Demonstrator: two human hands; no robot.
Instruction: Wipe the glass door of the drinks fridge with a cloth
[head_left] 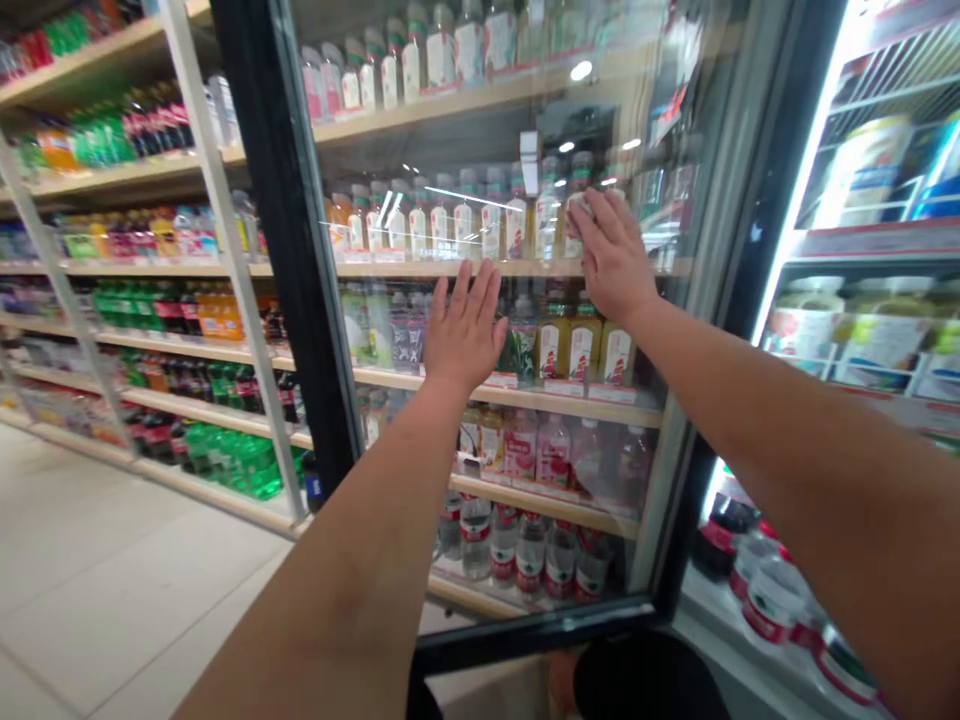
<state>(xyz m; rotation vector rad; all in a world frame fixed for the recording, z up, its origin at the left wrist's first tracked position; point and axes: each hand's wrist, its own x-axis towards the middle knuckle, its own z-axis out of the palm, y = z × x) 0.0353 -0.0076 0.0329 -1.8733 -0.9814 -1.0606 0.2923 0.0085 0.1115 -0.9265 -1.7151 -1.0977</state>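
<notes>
A glass fridge door point(675, 330) with a black frame stands swung open in front of me. My left hand point(465, 330) lies flat against the glass, fingers spread, holding nothing. Higher and to the right, my right hand point(611, 260) presses what looks like a small white cloth point(579, 205) onto the pane, fingers together over it. Only a corner of the cloth shows past my fingertips. Rows of drink bottles point(570, 345) on wooden shelves show through the glass.
The lit fridge interior point(877, 250) is at the right, with cartons on wire shelves and red-labelled water bottles point(772, 600) at the bottom. Open shelves of soft drinks point(187, 310) run along the left. A pale tiled floor point(112, 580) lies at lower left.
</notes>
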